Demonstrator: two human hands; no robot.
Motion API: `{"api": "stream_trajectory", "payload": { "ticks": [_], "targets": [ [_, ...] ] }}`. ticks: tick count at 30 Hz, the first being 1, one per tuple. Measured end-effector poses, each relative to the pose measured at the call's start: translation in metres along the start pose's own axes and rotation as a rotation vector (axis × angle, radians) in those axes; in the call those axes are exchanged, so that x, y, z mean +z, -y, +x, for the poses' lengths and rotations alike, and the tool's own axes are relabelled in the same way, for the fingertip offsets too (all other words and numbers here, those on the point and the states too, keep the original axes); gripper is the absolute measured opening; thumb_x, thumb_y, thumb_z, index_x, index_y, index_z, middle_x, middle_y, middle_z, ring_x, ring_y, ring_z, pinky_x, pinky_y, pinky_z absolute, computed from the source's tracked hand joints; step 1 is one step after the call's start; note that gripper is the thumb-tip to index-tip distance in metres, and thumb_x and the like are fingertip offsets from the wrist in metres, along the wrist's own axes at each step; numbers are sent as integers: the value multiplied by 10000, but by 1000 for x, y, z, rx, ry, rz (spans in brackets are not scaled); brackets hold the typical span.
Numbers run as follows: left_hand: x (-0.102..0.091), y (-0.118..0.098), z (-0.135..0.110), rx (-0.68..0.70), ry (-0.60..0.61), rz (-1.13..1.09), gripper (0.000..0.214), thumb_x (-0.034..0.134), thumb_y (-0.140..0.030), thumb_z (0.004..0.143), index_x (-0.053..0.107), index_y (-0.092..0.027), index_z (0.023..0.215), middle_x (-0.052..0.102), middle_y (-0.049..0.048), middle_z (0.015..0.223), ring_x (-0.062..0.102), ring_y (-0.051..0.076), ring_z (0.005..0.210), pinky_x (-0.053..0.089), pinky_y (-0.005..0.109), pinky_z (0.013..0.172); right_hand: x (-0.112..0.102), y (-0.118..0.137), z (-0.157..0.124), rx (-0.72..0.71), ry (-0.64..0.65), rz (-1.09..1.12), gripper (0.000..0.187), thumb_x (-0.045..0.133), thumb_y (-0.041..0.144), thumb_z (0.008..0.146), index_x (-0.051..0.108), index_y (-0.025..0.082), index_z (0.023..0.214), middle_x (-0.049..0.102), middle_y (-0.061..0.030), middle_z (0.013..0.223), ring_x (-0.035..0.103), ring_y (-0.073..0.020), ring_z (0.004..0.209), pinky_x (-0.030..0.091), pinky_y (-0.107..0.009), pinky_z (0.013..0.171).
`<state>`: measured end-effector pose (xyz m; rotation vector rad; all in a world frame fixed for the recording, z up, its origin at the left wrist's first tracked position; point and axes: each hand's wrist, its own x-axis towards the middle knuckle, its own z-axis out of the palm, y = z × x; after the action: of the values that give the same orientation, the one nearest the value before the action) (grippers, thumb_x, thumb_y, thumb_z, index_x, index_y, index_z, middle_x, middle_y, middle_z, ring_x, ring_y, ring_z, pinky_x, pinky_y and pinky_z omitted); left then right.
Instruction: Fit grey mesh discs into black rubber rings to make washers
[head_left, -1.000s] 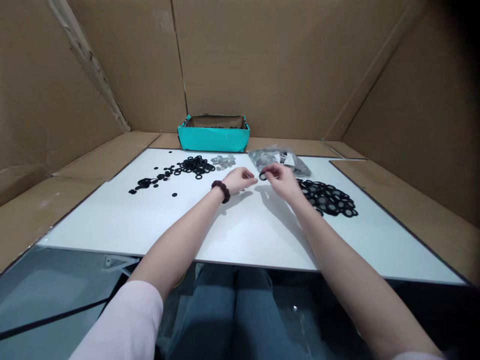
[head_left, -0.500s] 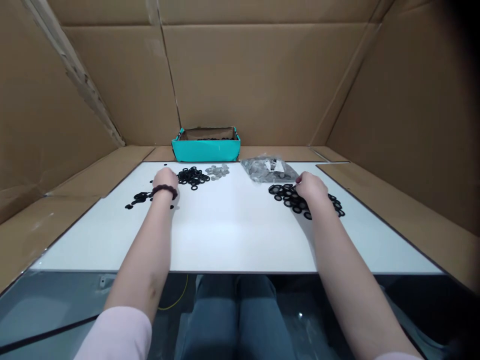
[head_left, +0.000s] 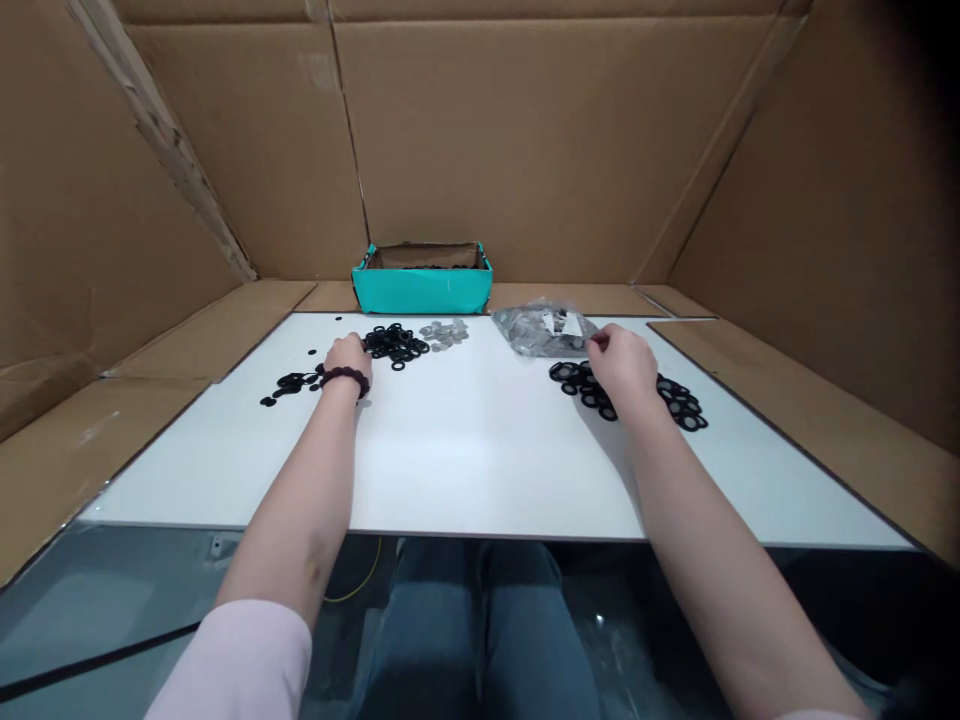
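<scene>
My left hand (head_left: 349,356), a dark braided band (head_left: 346,378) at its wrist, is closed low over the white board, between loose small black discs (head_left: 292,382) and a heap of black rings (head_left: 396,343). Its fingertips are hidden behind the hand. My right hand (head_left: 622,360) is pinched at the right end of a clear plastic bag (head_left: 541,330) of greyish pieces. What lies between those fingers is too small to make out. Below and around this hand spreads a pile of black rings with grey centres (head_left: 679,402), partly covered by the hand and forearm.
A turquoise box (head_left: 422,291) holding dark pieces stands at the back edge of the white board (head_left: 480,450). Small clear-grey discs (head_left: 445,333) lie beside the black ring heap. Cardboard walls (head_left: 525,150) enclose the back and both sides.
The view has tilted slightly. My right hand has shifted from over the ring pile toward the bag, up and left. My left hand stays beside the black rings, a little closer to them.
</scene>
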<state>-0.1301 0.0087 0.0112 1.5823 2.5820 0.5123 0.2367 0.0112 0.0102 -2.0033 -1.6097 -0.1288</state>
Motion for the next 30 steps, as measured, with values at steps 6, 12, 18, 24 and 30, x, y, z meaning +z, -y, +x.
{"api": "stream_trajectory", "payload": {
  "ticks": [6, 12, 18, 24, 30],
  "targets": [
    [5, -8, 0, -37, -18, -94, 371, 535, -85, 803, 571, -93, 1172, 545, 219, 1260, 590, 282, 1131, 472, 375, 934, 8, 3, -3, -114, -36, 141, 152, 513, 229, 814, 651, 171, 836, 667, -118, 820, 592, -259, 777, 434, -349, 698],
    [2, -6, 4, -45, -75, -186, 227, 521, -49, 775, 635, -127, 955, 534, 205, 1253, 609, 266, 1045, 473, 359, 904, 12, 11, -9, -262, -137, 319, 152, 484, 250, 830, 621, 184, 834, 669, -96, 819, 577, -227, 720, 438, -336, 711],
    [0, -14, -1, 44, -195, -285, 350, 389, -12, 810, 638, -151, 1013, 660, 133, 1077, 594, 241, 1075, 446, 349, 924, 25, 49, -29, -430, 51, 266, 194, 444, 218, 871, 624, 160, 915, 677, -106, 906, 592, -222, 808, 429, -308, 761],
    [0, -38, -17, 128, -179, -380, 317, 362, -95, 880, 639, -149, 1027, 681, 127, 1065, 609, 226, 1043, 447, 330, 900, 49, 104, -26, -478, 328, 17, 254, 440, 192, 908, 634, 132, 1062, 646, -152, 1101, 604, -256, 963, 423, -316, 836],
    [-2, -52, -31, 235, -193, -394, 317, 359, -83, 880, 632, -142, 1030, 672, 133, 1081, 609, 222, 1035, 440, 327, 899, 79, 145, 2, -391, 392, -19, 340, 402, 158, 928, 619, 137, 1188, 584, -165, 1224, 580, -261, 1091, 427, -304, 887]
  ]
}}
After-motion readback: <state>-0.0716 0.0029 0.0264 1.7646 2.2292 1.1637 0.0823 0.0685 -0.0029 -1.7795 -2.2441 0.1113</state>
